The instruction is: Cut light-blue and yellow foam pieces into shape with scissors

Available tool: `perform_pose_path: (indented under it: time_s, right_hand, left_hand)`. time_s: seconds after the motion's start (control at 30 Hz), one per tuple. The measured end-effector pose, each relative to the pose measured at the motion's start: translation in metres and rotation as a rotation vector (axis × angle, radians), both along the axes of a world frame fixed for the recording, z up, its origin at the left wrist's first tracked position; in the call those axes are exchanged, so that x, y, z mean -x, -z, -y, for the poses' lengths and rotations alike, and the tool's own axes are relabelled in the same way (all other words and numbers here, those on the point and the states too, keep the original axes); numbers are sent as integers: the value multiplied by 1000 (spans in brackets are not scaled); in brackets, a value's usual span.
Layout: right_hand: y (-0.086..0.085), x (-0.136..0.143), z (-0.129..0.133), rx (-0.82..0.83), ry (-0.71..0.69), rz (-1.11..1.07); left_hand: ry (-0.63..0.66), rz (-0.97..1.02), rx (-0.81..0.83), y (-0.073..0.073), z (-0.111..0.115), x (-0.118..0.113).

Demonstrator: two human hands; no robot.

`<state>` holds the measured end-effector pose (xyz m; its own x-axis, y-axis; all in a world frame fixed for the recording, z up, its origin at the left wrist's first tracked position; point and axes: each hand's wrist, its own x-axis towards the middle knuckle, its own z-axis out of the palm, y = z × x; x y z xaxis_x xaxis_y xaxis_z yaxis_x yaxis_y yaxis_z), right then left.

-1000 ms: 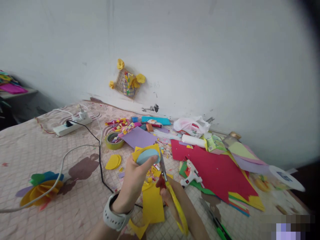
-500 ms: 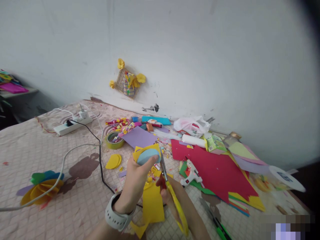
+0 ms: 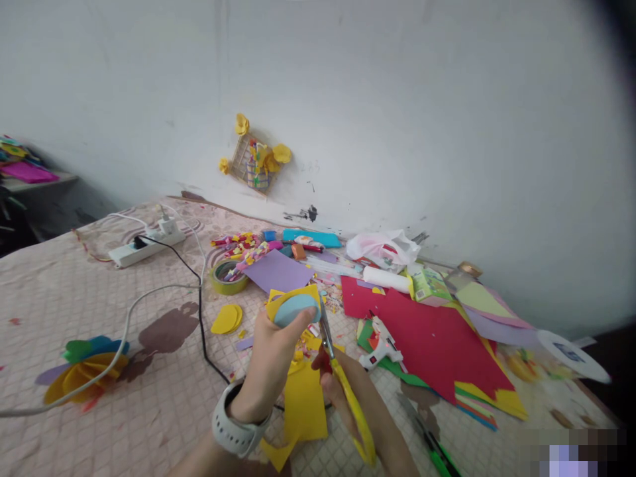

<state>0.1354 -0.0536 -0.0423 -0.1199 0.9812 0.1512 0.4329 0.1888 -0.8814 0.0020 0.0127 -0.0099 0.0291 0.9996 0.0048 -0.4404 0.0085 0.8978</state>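
Fingers [image 3: 309,317] partly cover the blue oval [image 3: 294,309].

The 2 hands are working close together: the left hand [image 3: 278,338] is pinching, thumb on top; the right hand [image 3: 348,387] is curling its fingers.

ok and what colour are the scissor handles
The handles of the scissors are yellow, best seen in the head view.

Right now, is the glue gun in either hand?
No: the glue gun lies among the papers, while the right hand holds scissors and the left hand holds blue and yellow pieces.
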Motion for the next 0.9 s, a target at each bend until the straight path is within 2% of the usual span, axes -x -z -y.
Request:
perform_pose_path:
  time_s: [0.33,0.6,0.9]
  right_hand:
    - [-11,3,0,-17,19,41]
    - [-6,2,-2,-10,13,49]
    - [-3,0,-2,-39,2,68]
  left_hand:
    - [-16,-1,5,-2,0,-1]
    - [-42,-4,22,-6,1,-2]
    - [-52,14,30,-3,2,-3]
